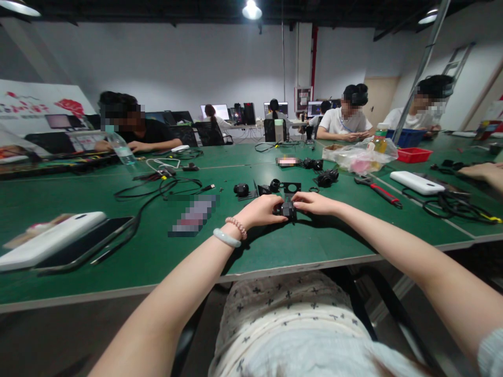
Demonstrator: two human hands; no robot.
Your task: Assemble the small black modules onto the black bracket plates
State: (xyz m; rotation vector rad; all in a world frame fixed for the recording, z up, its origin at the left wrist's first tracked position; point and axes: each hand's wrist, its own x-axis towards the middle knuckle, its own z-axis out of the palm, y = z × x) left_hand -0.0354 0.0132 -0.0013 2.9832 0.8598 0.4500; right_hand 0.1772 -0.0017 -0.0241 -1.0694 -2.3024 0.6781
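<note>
Between my hands is a small black camera-like part (288, 210), held just above or on the green table. My left hand (267, 210) grips it from the left, thumb in front and fingers curled behind. From the right, the fingers of my right hand (310, 202) pinch its upper side. Just behind lies a flat black plate with a round hole (292, 187). To the left of that sit a black round part (241, 189) and a small black ring-shaped piece (274, 185). A coiled black cable bundle (327, 178) lies beyond my right hand.
Left on the green table (251, 256) are a dark phone (84, 245), a white power bank (58, 238), cables (173, 186) and a bottle (121, 147). On the right lie a red-handled wrench (383, 193), another white power bank (416, 183) and a red tray (414, 154). Several people sit around.
</note>
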